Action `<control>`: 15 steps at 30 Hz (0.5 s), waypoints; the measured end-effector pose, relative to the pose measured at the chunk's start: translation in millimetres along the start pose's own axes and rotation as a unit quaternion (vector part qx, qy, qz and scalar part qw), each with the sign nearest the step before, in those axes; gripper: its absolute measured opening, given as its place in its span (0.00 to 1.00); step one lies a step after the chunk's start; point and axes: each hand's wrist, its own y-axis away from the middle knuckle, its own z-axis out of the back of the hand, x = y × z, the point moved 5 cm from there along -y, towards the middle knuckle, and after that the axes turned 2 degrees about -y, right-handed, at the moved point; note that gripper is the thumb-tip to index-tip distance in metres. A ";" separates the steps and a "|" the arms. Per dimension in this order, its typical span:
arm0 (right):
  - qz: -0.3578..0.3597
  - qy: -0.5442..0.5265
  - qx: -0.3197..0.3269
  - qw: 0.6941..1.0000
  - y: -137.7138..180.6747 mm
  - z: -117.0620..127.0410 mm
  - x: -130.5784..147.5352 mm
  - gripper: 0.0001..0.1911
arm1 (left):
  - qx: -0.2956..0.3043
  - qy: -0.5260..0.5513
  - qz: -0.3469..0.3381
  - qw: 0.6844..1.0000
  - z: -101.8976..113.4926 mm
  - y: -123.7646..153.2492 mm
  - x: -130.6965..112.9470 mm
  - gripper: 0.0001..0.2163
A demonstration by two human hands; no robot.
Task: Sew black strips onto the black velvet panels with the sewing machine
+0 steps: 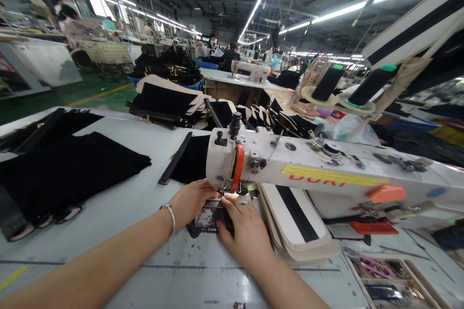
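A white sewing machine (326, 174) lies across the table, its needle head at the left end. Under the head both hands meet. My left hand (190, 200), with a bangle on the wrist, rests flat with fingers reaching toward the needle area. My right hand (246, 231) presses its fingers down on a small dark piece (206, 217) beneath the needle. Whether that piece is fabric or the machine's plate I cannot tell. A stack of cream panels with a black stripe (297, 217) lies right of my right hand, under the machine arm.
Black fabric pieces (65, 169) lie stacked at the left of the table. More black and cream pieces (170, 99) are piled at the back. A tray with scissors and small tools (384, 275) sits at lower right. Thread cones (369, 87) stand at upper right. Other workers sit far behind.
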 end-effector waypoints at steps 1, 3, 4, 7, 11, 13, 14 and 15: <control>-0.003 -0.002 0.002 1.000 0.0 -0.4 -0.3 0.24 | -0.001 0.001 0.006 1.000 -0.2 -0.6 0.7 0.15; -0.009 -0.007 0.007 1.000 0.3 -1.3 -0.9 0.25 | -0.003 0.001 0.011 1.000 -0.3 -1.8 1.3 0.14; -0.011 -0.009 0.010 1.000 0.5 -1.6 -1.1 0.25 | -0.004 0.002 0.010 1.000 -0.2 -2.3 1.0 0.15; -0.014 -0.011 0.013 1.000 0.7 -2.2 -1.1 0.25 | -0.005 0.004 0.006 1.000 -0.4 -3.1 0.3 0.15; -0.014 -0.011 0.011 1.000 0.0 -2.1 -0.6 0.24 | -0.004 0.007 0.013 1.000 -2.1 -2.7 2.2 0.14; -0.015 -0.012 0.010 1.000 0.1 -1.8 -0.4 0.24 | -0.003 0.010 0.017 1.000 -3.0 -2.5 3.4 0.15; -0.015 -0.013 0.010 1.000 0.4 -1.8 -0.4 0.24 | -0.003 0.013 0.020 1.000 -3.2 -2.6 4.1 0.15; -0.015 -0.013 0.011 1.000 0.7 -1.9 -0.5 0.24 | -0.003 0.015 0.022 1.000 -3.3 -2.7 5.1 0.15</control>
